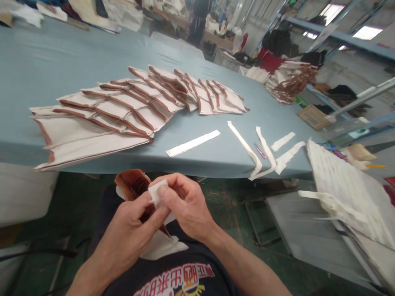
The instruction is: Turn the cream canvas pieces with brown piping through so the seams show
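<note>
Over my lap, both hands meet at a brown and cream fabric piece (131, 183). My left hand (131, 226) is closed on it, its fingertips close to a small white strip end (156, 194). Thumb and fingers of my right hand (188, 205) pinch that white strip. Most of the strip and the middle of the fabric piece are hidden by my hands. Cream cloth (163, 246) hangs below them onto my dark shirt. On the table ahead, a fanned row of cream pieces with brown edging (108, 109) lies overlapped.
The blue-covered table (92, 53) has its near edge just beyond my hands. One flat white strip (193, 143) lies on it, with several bent strips (245, 146) and a small purple tool (260, 151) further right. More strips cover a side surface (348, 197). A cloth stack (290, 80) stands behind.
</note>
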Action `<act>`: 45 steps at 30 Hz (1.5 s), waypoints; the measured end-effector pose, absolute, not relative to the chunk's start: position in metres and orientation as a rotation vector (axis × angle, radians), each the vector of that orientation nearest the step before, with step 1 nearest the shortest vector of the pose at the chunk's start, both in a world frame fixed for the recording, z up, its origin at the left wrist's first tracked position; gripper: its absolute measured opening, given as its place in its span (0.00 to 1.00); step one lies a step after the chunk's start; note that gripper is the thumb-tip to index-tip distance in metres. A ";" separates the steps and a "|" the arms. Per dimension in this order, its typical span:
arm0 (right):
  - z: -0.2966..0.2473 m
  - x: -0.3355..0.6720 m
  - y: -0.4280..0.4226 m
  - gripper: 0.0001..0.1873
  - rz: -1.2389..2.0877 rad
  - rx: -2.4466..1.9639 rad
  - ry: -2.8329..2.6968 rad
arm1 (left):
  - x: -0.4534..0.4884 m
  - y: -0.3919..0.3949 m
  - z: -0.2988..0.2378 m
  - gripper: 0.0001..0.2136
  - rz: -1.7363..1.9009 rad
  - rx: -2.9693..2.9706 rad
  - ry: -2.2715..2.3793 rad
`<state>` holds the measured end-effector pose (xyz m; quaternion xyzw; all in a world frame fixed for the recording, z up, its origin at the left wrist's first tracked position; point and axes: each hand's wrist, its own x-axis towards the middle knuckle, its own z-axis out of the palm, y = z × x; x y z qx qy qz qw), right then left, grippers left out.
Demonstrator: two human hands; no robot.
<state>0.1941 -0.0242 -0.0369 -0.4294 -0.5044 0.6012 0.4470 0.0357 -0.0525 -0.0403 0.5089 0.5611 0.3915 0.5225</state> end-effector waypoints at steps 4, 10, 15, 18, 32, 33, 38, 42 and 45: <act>-0.053 0.201 -0.010 0.26 1.475 -1.010 -1.011 | 0.023 -0.059 -0.053 0.31 1.029 1.264 1.384; -0.099 0.205 -0.023 0.34 1.790 -1.143 -1.072 | 0.003 -0.074 -0.072 0.34 0.906 1.242 1.483; -0.136 0.196 -0.044 0.36 1.941 -1.193 -1.006 | -0.016 -0.090 -0.090 0.21 0.743 1.380 1.569; -0.159 0.182 -0.055 0.36 2.096 -1.224 -0.999 | -0.024 -0.099 -0.105 0.18 0.681 1.458 1.596; -0.191 0.159 -0.068 0.11 2.386 -1.430 -1.201 | -0.046 -0.142 -0.137 0.14 0.686 1.552 1.755; -0.190 0.159 -0.069 0.11 2.383 -1.435 -1.212 | -0.046 -0.144 -0.137 0.14 0.700 1.547 1.774; -0.187 0.157 -0.068 0.09 2.320 -1.445 -1.274 | -0.044 -0.144 -0.142 0.12 0.797 1.513 1.948; -0.174 0.160 -0.059 0.09 2.126 -1.403 -1.336 | -0.042 -0.126 -0.136 0.12 0.884 1.450 2.070; -0.151 0.172 -0.047 0.10 1.937 -1.328 -1.387 | -0.037 -0.103 -0.120 0.16 0.977 1.407 2.068</act>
